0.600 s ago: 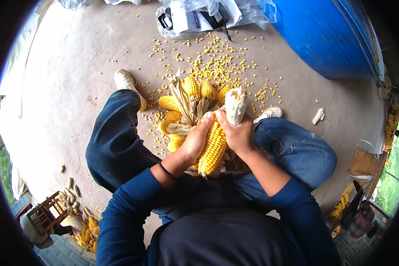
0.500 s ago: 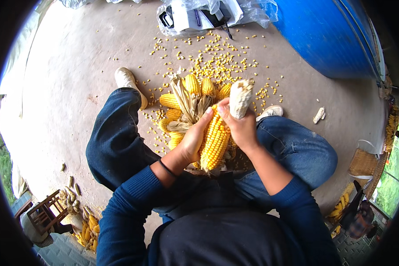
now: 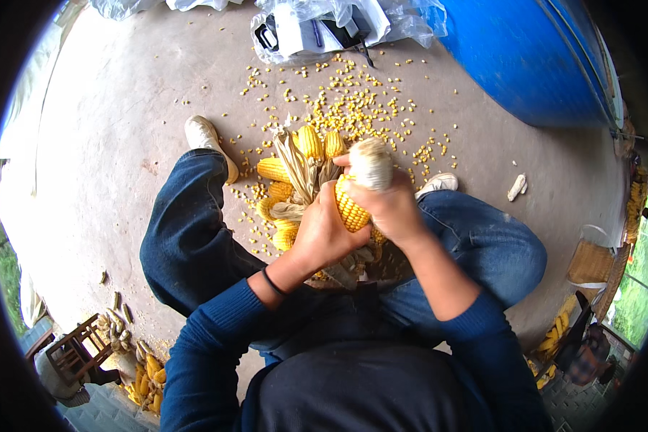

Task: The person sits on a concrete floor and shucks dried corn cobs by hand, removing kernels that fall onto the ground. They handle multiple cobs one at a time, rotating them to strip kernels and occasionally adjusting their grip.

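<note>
A yellow ear of corn (image 3: pixel 351 209) is gripped in my left hand (image 3: pixel 321 232), whose fingers wrap round its lower part. My right hand (image 3: pixel 394 210) closes on a pale, stripped corn cob (image 3: pixel 371 164), pressed against the upper part of the ear. Motion blurs the cob and the right fingers, and the ear's upper end is hidden behind them. Just beyond my hands lies a pile of yellow corn ears (image 3: pixel 309 143), some with dry husks (image 3: pixel 295 160) attached. My forearms partly hide the pile's near side.
Loose kernels (image 3: pixel 345 108) are scattered over the concrete floor. Farther off lie clear plastic bags (image 3: pixel 410 21) beside a large blue container (image 3: pixel 515 61). A bare cob (image 3: pixel 517 187) is on the floor at right, near a wicker basket (image 3: pixel 590 263). More ears (image 3: pixel 150 374) and a wooden stool (image 3: pixel 78 354) are at lower left.
My left hand has shifted round the ear and now covers its lower end. My right hand has moved slightly left with the cob, which is tilted differently and blurred.
</note>
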`<action>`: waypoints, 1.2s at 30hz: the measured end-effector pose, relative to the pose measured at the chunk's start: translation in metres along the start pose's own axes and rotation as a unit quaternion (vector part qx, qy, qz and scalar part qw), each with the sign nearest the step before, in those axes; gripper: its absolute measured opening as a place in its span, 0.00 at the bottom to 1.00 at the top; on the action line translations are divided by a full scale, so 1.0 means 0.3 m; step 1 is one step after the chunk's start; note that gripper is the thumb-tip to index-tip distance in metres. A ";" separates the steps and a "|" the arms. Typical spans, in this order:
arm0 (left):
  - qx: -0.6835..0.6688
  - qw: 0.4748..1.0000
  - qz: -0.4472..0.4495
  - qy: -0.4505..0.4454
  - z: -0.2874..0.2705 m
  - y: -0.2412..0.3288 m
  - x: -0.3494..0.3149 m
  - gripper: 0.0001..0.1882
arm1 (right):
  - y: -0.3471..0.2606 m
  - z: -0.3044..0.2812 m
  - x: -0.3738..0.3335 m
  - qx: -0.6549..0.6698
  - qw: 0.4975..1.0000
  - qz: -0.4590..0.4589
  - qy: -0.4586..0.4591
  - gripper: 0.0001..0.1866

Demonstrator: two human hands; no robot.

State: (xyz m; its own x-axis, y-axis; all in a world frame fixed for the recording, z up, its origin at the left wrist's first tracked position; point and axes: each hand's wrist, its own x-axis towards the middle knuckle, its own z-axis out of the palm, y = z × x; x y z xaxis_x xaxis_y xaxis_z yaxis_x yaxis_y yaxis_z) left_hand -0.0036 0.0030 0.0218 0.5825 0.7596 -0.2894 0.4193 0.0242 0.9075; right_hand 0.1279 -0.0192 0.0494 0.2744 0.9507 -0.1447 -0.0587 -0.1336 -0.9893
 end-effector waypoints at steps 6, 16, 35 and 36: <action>-0.241 0.959 -0.106 -0.100 -0.013 -0.043 0.006 0.29 | 0.203 -0.004 -0.034 -0.163 0.969 -0.155 0.103 0.14; 0.089 0.996 0.009 0.006 -0.004 -0.005 0.004 0.36 | -0.008 -0.064 0.025 0.288 0.934 0.211 -0.012 0.23; -0.348 0.933 -0.032 -0.083 -0.020 -0.005 0.037 0.27 | 0.008 -0.042 -0.016 -0.008 0.997 0.051 0.061 0.08; -0.390 0.915 -0.036 -0.096 -0.016 -0.007 0.049 0.27 | 0.010 -0.043 -0.020 0.019 0.996 0.058 0.058 0.08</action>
State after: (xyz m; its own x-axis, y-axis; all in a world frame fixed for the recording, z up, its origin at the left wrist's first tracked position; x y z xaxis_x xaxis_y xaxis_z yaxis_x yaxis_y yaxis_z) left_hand 0.0007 0.0173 0.0172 0.7158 0.6115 -0.3372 -0.1189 0.5825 0.8041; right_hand 0.1383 -0.0290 0.0470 0.3727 0.8902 -0.2618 -0.1326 -0.2282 -0.9645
